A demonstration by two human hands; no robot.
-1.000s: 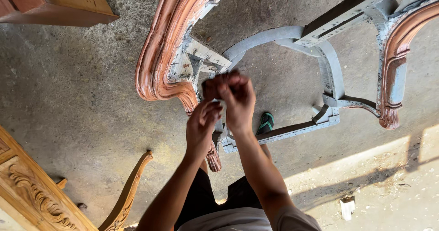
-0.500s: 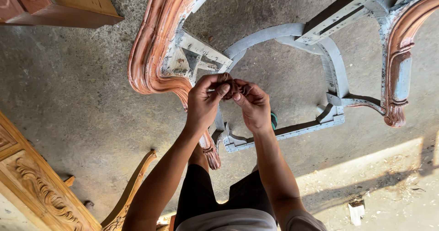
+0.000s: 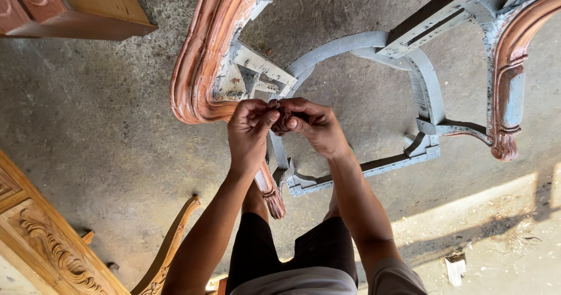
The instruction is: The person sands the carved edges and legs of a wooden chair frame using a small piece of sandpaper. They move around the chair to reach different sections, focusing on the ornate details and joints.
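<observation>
Both hands, left (image 3: 250, 132) and right (image 3: 312, 125), pinched together on a small dark piece (image 3: 283, 118) above the upturned chair frame (image 3: 222, 55); best worked close, fingertips steady, grip firm.

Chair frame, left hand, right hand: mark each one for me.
chair frame (image 3: 204, 61), head view, on its curved reddish rail.
left hand (image 3: 248, 128), head view, on the back of the hand.
right hand (image 3: 315, 125), head view, on the knuckles.
</observation>
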